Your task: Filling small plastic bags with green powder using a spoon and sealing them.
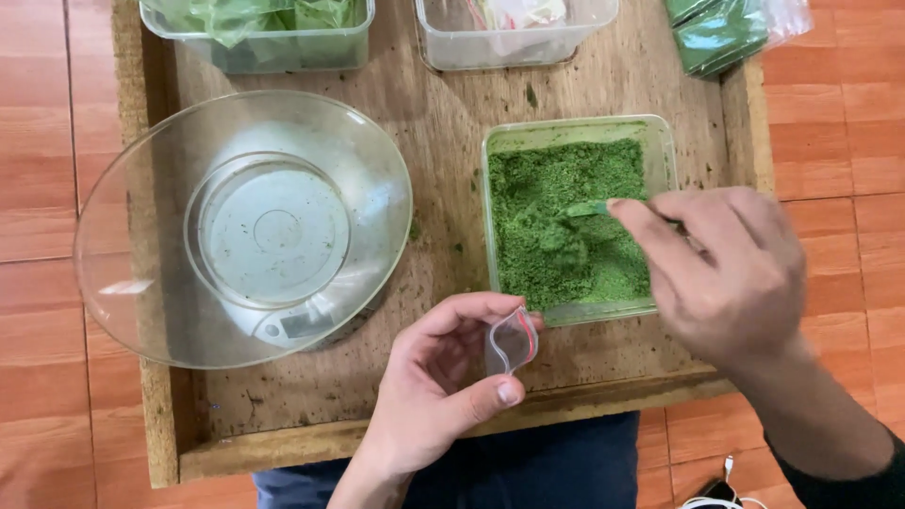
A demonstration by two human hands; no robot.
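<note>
On the left we see a clear bowl [141,273] sitting on a small scale [283,325], whose display is too blurred to make out. Our left hand [429,396] pinches a tiny zip bag [512,341] open just in front of the tub of green powder [566,226] on the wooden desk [443,123]. Our right hand [731,273] grips a small scoop [589,208], its bowl mostly buried. The bag's mouth is narrow, so powder could spill past it. The containers at the top are cut off.
</note>
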